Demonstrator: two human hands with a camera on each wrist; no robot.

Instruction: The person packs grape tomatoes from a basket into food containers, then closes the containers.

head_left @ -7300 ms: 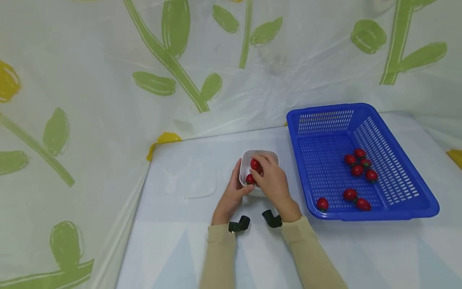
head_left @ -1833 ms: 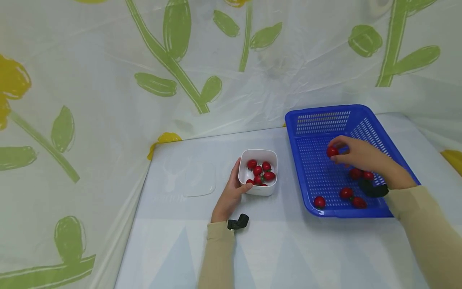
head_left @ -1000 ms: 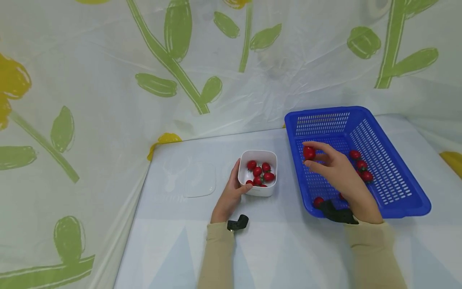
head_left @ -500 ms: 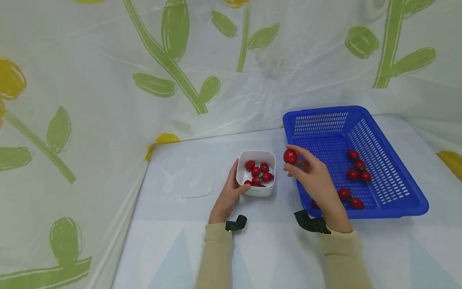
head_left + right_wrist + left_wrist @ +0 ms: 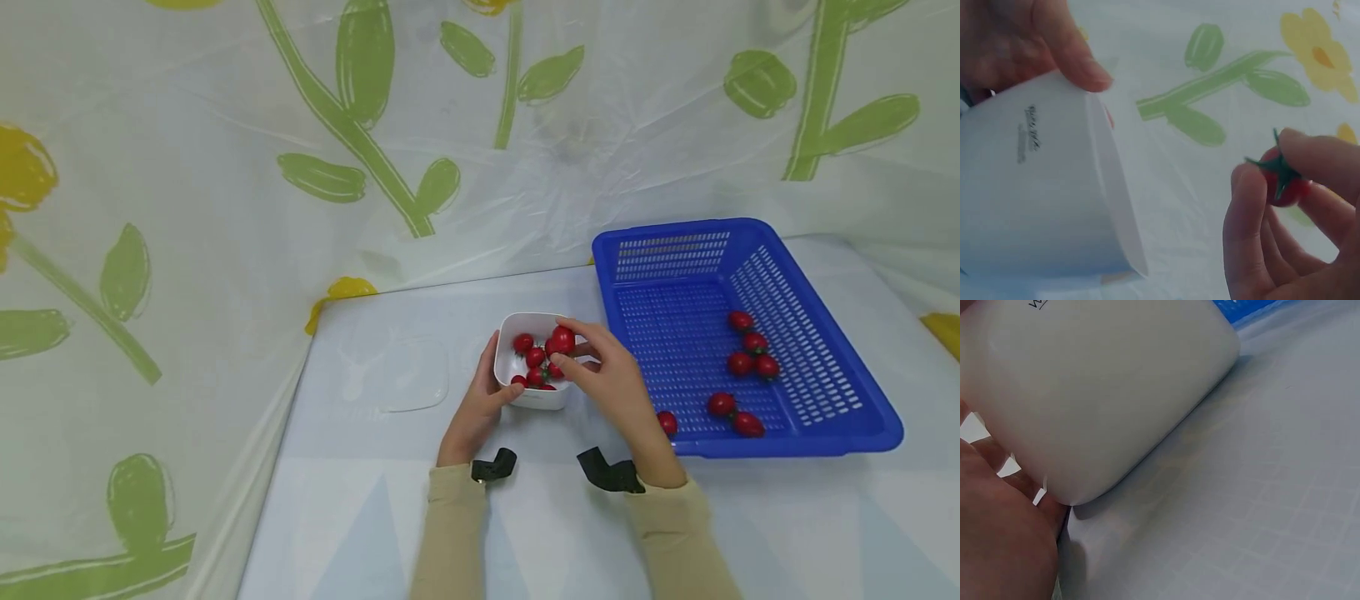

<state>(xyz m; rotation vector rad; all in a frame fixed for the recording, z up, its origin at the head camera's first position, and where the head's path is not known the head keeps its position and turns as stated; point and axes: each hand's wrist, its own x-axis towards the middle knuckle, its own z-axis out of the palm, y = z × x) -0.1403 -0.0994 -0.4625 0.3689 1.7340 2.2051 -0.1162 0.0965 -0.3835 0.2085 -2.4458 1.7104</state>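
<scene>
My left hand holds a small white square container from its left side, with the thumb over the near rim. Several red cherry tomatoes lie inside it. Above the container's right side, my right hand pinches one cherry tomato between thumb and fingers. The right wrist view shows green sepals on this held tomato, which is apart from the container's wall. In the left wrist view the container's white side fills the upper left, beside my left fingers.
A blue perforated basket stands to the right, with several cherry tomatoes in it, mostly toward its right and near sides. A clear flat lid lies on the table left of the container. A plastic sheet with printed leaves rises behind.
My right hand has carried a cherry tomato leftward out of the blue basket to over the white container. My left hand has stayed at the container, where more tomatoes show than in the earliest frame.
</scene>
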